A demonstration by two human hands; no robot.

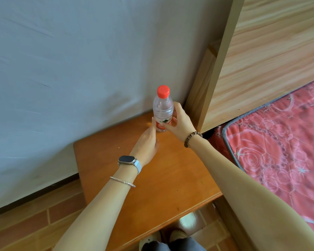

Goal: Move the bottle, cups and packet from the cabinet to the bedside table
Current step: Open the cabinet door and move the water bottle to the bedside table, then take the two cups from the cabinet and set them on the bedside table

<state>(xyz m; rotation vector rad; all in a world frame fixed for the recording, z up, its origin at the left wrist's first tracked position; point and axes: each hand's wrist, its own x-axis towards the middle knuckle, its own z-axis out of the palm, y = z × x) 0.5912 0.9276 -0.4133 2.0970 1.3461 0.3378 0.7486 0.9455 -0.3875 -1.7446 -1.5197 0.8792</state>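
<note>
A clear plastic bottle (162, 109) with a red cap and a red-and-white label stands upright at the far corner of the orange wooden bedside table (152, 178), close to the wall. My left hand (147, 142) touches its lower left side with the fingers around the base. My right hand (179, 122) wraps the label from the right, thumb in front. Both hands hold the bottle between them. No cups, packet or cabinet are in view.
A grey-white wall (62, 78) rises behind and left of the table. A wooden headboard (261, 60) and a red patterned mattress (288, 151) lie to the right. Brown floor tiles (25, 223) and my shoes (161, 240) show below.
</note>
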